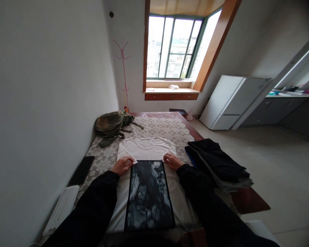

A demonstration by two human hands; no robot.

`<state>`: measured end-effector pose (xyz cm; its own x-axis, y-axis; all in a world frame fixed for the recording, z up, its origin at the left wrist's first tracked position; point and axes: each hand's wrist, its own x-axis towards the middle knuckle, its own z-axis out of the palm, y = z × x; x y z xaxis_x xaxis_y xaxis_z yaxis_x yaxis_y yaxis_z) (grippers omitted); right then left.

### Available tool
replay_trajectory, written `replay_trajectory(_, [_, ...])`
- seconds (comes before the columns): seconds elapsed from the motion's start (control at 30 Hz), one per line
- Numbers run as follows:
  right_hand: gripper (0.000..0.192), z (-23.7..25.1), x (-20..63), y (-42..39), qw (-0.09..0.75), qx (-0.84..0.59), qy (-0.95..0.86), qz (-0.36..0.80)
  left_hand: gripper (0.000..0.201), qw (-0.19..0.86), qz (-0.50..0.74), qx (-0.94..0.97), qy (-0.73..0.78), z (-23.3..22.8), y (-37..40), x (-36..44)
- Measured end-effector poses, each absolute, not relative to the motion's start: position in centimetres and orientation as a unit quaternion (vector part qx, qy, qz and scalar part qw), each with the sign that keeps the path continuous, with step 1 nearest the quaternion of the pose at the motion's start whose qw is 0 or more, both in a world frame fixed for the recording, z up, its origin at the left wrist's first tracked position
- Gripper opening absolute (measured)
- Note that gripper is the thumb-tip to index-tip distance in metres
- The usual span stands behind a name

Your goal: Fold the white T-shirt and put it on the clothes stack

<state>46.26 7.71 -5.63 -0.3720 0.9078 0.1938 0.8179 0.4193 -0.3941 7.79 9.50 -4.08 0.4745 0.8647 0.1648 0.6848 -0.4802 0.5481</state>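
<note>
A white T-shirt (146, 151) lies spread on the table, its neckline at the far end and a dark printed panel (149, 195) down its front. Both sleeves are folded inward over the chest. At the panel's upper left corner, my left hand (122, 165) pinches the end of one sleeve. My right hand (172, 161) grips the other sleeve's end by the upper right corner, fingers closed. The shirt's lower hem is partly hidden near my body.
A patterned cloth (164, 125) covers the table. Dark folded clothes (216, 159) are stacked at the right edge. At the far left sits a green backpack (109, 125); nearer along the wall are a black flat object (82, 169) and a white power strip-like object (61, 207).
</note>
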Motion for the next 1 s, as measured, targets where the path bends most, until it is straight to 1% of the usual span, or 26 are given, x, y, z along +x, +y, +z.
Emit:
replay_trajectory(0.1, [0.014,-5.9,47.2,7.8,0.213,-0.540,-0.805,0.125,0.023,0.212,0.216,0.820,0.485,-4.0,10.1,6.7])
replay_trajectory(0.2, [0.019,-5.9,49.1,8.6,0.226,-0.618,-0.746,0.103,0.027,0.184,0.217,0.780,0.558,-3.6,11.3,4.9])
replay_trajectory(0.33, [0.014,-6.0,51.6,9.6,0.207,-0.731,-0.646,0.076,0.023,0.142,0.197,0.709,0.663,-3.6,12.6,2.4])
replay_trajectory(0.4, [0.018,-6.1,52.3,10.0,0.190,-0.758,-0.619,0.078,0.021,0.137,0.180,0.687,0.691,-3.7,13.1,1.8])
replay_trajectory(0.5, [0.023,-6.0,52.5,11.0,0.175,-0.775,-0.601,0.089,0.023,0.139,0.161,0.671,0.710,-3.7,14.4,1.8])
replay_trajectory(0.6, [0.023,-5.5,52.3,12.6,0.168,-0.788,-0.585,0.093,0.025,0.143,0.154,0.660,0.722,-3.3,16.3,2.7])
replay_trajectory(0.8, [0.012,-3.8,51.3,14.4,0.175,-0.774,-0.602,0.089,0.023,0.136,0.155,0.645,0.736,-2.4,18.5,5.2])
replay_trajectory(0.87, [0.010,-3.3,51.1,13.8,0.186,-0.763,-0.612,0.088,0.021,0.132,0.163,0.652,0.729,-2.1,18.1,5.6])
replay_trajectory(1.0, [0.016,-3.5,50.7,9.7,0.205,-0.743,-0.631,0.089,0.024,0.139,0.179,0.690,0.687,-1.5,15.0,5.4])
